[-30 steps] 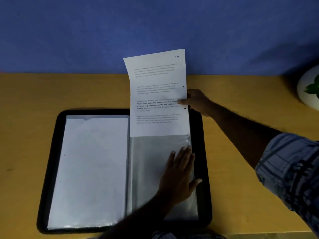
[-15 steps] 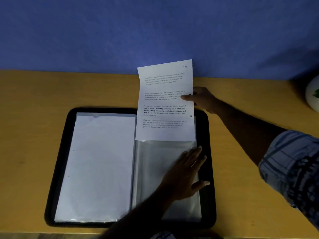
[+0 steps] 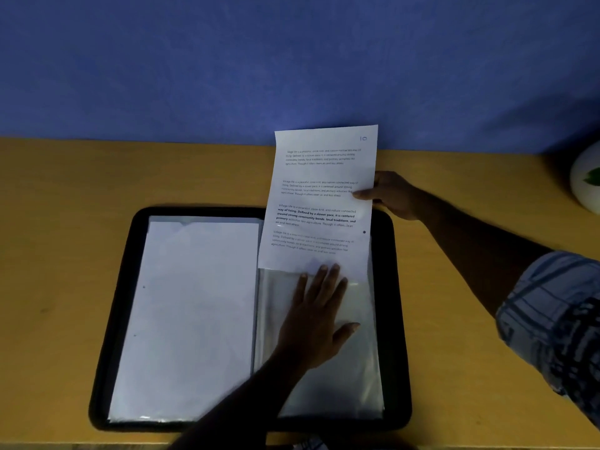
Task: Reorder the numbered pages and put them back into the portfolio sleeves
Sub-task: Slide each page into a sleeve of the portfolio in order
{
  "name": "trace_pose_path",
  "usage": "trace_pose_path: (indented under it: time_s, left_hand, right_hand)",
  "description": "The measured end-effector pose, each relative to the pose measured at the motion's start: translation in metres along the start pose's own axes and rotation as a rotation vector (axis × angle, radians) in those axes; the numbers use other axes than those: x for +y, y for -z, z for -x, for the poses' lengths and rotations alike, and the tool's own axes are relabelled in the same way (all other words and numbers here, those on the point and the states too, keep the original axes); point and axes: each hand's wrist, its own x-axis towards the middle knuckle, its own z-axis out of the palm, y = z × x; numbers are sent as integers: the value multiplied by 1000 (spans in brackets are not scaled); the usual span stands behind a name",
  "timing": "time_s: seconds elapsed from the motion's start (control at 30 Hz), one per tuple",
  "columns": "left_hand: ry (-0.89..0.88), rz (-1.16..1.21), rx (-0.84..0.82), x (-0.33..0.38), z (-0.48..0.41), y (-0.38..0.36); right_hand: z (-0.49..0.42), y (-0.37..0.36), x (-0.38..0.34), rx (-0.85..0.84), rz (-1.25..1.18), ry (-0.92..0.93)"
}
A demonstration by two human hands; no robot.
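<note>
Portfolio (image 3: 126, 303): 1. Sleeves in it: left sleeve (image 3: 191, 319), right sleeve (image 3: 357, 368), 2. Printed page (image 3: 321, 196) at its far edge: 1. Hands: left hand (image 3: 318, 316), right hand (image 3: 393, 196), 2. Pot (image 3: 584, 183) right of it: 1.

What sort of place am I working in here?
Probably a home or office desk: a wooden tabletop against a blue wall, an open portfolio on it, and a likely plant pot at right.
</note>
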Motion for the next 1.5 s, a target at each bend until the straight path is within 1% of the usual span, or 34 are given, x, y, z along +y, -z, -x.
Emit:
trace_pose_path:
  time_s: [0.13, 0.43, 0.6, 0.77, 0.83, 0.9, 1.03, 1.2, 1.33, 1.5]
  left_hand:
    - [-5, -7, -46, 8, -14, -2]
    - [35, -52, -71, 17, -45, -2]
    - [57, -73, -67, 23, -45, 0]
    - [123, -67, -41, 20, -38, -3]
    - [105, -75, -57, 21, -39, -3]
    - [85, -73, -64, 22, -41, -3]
    - [47, -40, -45, 25, -45, -3]
    - [100, -24, 13, 18, -24, 2]
    - [50, -55, -57, 18, -10, -10]
    - [61, -35, -88, 23, -17, -10]
  right_hand:
    - [-4, 3, -1, 41, 33, 7]
    - [-23, -15, -5, 306, -36, 53]
    - [-31, -15, -2, 332, -82, 28]
    - [-37, -16, -6, 352, -124, 50]
    - [-38, -15, -6, 359, -117, 50]
    - [-39, -14, -3, 336, -110, 32]
    - [-36, -10, 3, 222, -81, 22]
    - [-28, -4, 5, 146, -6, 38]
    - [-21, 1, 9, 68, 37, 40]
    - [-16, 3, 6, -7, 167, 57]
